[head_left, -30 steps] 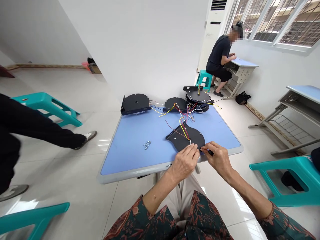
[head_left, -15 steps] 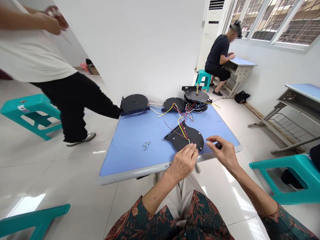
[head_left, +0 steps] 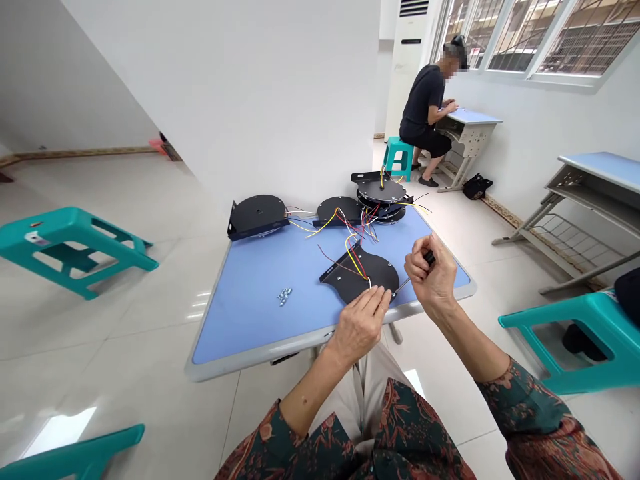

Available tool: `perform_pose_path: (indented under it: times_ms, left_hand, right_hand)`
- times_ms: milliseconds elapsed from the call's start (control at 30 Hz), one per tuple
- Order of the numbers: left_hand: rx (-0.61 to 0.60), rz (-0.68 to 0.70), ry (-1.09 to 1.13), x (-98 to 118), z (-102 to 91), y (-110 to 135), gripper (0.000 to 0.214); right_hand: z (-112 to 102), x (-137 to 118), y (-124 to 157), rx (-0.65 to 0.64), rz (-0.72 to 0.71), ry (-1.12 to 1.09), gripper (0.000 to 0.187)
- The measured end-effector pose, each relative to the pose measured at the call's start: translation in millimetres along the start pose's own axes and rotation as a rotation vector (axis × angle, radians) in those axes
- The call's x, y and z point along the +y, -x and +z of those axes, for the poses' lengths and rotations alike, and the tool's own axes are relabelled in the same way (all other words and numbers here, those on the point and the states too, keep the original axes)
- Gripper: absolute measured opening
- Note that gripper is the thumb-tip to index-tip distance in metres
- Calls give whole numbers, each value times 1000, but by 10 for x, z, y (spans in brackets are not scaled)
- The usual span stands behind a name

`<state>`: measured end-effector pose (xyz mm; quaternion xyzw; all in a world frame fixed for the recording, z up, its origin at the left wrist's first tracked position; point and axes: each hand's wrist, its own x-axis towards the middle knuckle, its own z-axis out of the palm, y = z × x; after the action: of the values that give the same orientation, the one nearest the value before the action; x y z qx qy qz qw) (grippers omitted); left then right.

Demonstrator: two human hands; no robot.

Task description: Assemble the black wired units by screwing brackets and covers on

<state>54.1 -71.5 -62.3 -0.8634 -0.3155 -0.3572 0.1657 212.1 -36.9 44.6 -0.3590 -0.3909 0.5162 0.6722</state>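
Lifted higher now, my right hand clenches a black-handled screwdriver, its shaft slanting left and down to the near edge of the black metal plate on the blue table, where my left hand rests, its grip unclear.

I'm wearing a dark green blouse printed all over with a rust-red and coral pattern of leaves and flowers. Its left sleeve and right sleeve both end partway down my forearms, and the print runs right to the edge of the cloth. On the right sleeve, the red grows heavier toward the bottom of the view. Below the blouse I have on pale beige trousers, loose in the cloth and softly creased over my thighs. My left hand and right hand are bare, and so are my forearms from cuff to fingertips.
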Motion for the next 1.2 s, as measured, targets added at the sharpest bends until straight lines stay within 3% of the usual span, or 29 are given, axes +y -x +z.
perform_pose_path:
  times_ms: [533,933,1200]
  left_hand:
    - [4,4,12,-1,-11,-2,37]
    - [-9,0,26,3,-24,-37,36]
    - [-7,-84,148,20,-90,-123,26]
  right_hand:
    - [-17,128,-9,-15,22,-108,44]
    - [-13,146,28,-42,-4,-48,40]
    - [72,198,56,-204,-31,73,41]
